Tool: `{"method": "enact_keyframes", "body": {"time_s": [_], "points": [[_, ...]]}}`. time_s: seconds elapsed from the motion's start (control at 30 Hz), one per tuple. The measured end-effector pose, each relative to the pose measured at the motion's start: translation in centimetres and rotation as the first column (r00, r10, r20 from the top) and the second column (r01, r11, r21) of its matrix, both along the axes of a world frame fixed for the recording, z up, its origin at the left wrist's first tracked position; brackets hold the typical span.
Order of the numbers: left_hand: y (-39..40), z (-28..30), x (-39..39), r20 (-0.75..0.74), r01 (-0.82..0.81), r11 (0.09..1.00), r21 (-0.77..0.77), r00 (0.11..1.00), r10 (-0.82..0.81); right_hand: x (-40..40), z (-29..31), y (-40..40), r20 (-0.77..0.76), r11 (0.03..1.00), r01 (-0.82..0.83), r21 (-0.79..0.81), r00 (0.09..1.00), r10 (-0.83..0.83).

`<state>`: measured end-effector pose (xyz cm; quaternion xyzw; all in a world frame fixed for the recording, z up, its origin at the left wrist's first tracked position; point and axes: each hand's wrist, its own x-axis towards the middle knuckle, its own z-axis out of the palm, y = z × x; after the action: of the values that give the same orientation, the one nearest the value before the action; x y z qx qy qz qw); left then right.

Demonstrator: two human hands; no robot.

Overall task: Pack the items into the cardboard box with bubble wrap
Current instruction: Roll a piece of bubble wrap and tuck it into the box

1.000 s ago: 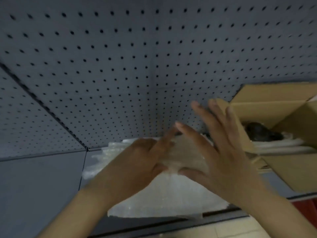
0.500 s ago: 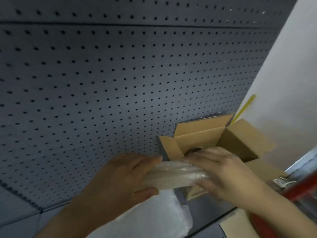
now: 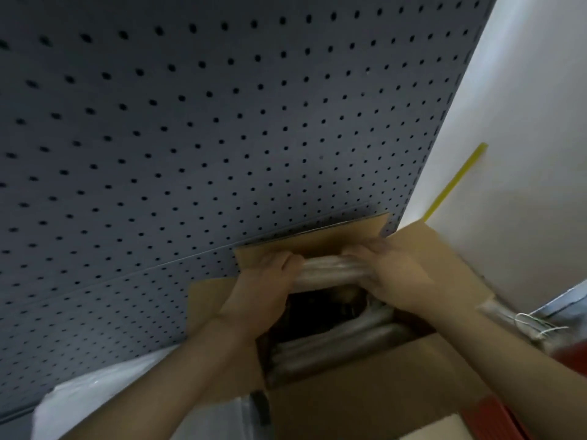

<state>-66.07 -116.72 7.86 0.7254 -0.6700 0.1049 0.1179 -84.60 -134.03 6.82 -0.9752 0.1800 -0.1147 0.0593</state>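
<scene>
Both hands gripping one bubble-wrapped bundle (image 3: 330, 270) by its ends: left hand (image 3: 263, 287) curled round left end, right hand (image 3: 394, 277) curled round right end, fingers wrapped over top of roll. Bundle held roughly level, above open mouth of cardboard box (image 3: 365, 404), toward far side of opening, just in front of rear flap (image 3: 314, 241). Contents of wrap not discernible.

Box open, all flaps up or splayed outward: left flap (image 3: 206, 300) behind left wrist, right flap (image 3: 444, 265) behind right hand, near flap spread toward camera. Inside box: dark object (image 3: 317, 308) directly below held bundle, identity unclear; further translucent wrapped rolls (image 3: 343, 341) lying side by side in near half of box.

Loose sheet of bubble wrap (image 3: 104, 398) on surface left of box, partly under left forearm. Grey pegboard (image 3: 190, 122) behind box, filling upper left. White wall (image 3: 524, 122) at right with yellow strip (image 3: 454, 182) running diagonally. Small clear packet with white ties (image 3: 521, 322) beside right forearm. Red object (image 3: 495, 417) at lower right corner, partly out of view.
</scene>
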Motion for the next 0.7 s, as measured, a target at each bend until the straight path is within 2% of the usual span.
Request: {"method": "enact_keyframes", "body": {"time_s": [0.13,0.2,0.3,0.33,0.4,0.43,0.47,0.53,0.6,0.7], "points": [[-2.6,-2.5,0.4,-0.123,-0.038,0.996,0.076,0.991,0.047,1.3,-2.6,-3.7,0.006,0.998,-0.062,-0.028,0.998,0.063],[-3.2,-3.4,0.1,-0.123,-0.062,0.993,0.102,0.99,0.074,1.1,-3.6,-3.9,0.024,0.992,-0.079,-0.103,0.996,0.082],[-3.6,-4.0,0.0,-0.108,-0.071,0.992,0.107,0.991,0.082,0.3,-4.9,-1.5,0.142,0.977,-0.091,-0.191,0.983,0.119],[-3.8,-4.0,-0.1,-0.115,-0.08,0.992,0.098,0.989,0.091,0.2,-5.1,-0.3,0.139,0.988,-0.086,-0.129,0.985,0.104],[-3.7,-3.7,-0.2,-0.118,-0.082,0.993,0.085,0.989,0.092,0.5,-5.5,2.0,0.007,0.987,0.029,0.161,1.0,-0.03],[-3.7,-3.6,-0.4,-0.104,-0.09,0.993,0.082,0.99,0.098,0.9,-6.0,2.6,-0.119,0.94,0.138,0.313,0.987,-0.105],[-3.8,-3.5,-0.4,-0.089,-0.098,0.992,0.078,0.991,0.105,1.4,-6.5,2.7,-0.208,0.894,0.219,0.39,0.967,-0.146],[-3.9,-3.4,-0.5,-0.097,-0.112,0.991,0.077,0.988,0.119,2.7,-7.5,2.4,-0.25,0.808,0.316,0.498,0.944,-0.215],[-3.9,-3.4,-0.5,-0.112,-0.122,0.989,0.078,0.985,0.13,3.9,-8.0,2.1,-0.291,0.76,0.344,0.551,0.933,-0.212],[-3.9,-3.4,-0.7,-0.114,-0.128,0.989,0.078,0.984,0.136,4.8,-9.0,1.9,-0.369,0.757,0.335,0.561,0.92,-0.134]]}}
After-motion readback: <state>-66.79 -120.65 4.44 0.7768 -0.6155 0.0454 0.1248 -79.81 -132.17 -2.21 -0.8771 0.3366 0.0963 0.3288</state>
